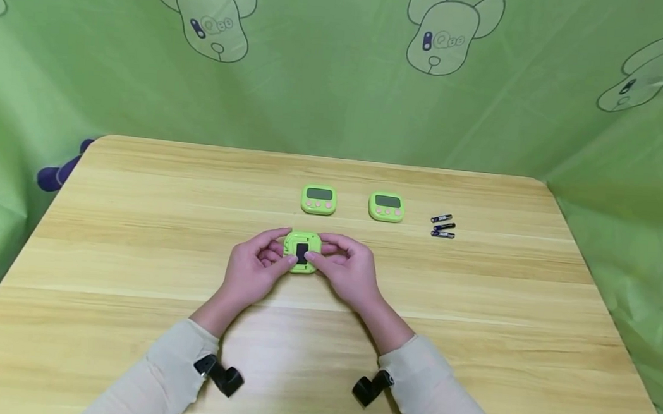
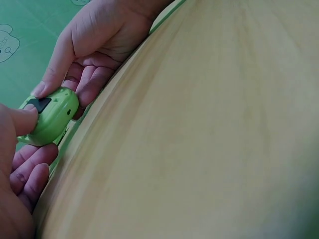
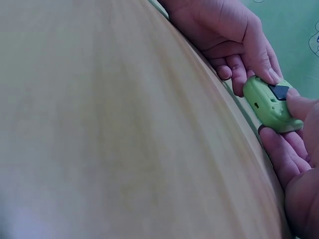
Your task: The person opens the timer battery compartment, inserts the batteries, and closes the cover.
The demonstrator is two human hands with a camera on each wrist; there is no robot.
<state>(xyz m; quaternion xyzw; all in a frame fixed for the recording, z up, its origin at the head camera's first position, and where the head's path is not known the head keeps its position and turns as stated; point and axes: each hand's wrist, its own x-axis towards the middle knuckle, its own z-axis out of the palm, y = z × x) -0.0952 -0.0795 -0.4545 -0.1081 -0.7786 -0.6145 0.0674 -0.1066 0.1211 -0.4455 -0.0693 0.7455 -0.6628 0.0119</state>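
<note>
Both hands hold one green device [image 1: 304,237] with its back facing up and a black rectangular part at its middle. The left hand [image 1: 252,264] grips its left side, thumb on the black part. On the right side the right hand [image 1: 350,270] grips it, its thumb also at the black part. In the left wrist view the green device [image 2: 57,117] shows a small dark slot in its edge; the right wrist view shows the device [image 3: 264,107] tilted between both hands. Fingers under it are partly hidden.
Two green devices with grey screens and pink buttons, one [image 1: 318,200] behind the hands and another [image 1: 386,207] to its right, lie on the wooden table [image 1: 136,233]. Several small dark batteries [image 1: 443,226] lie further right. A green curtain [image 1: 326,105] hangs behind.
</note>
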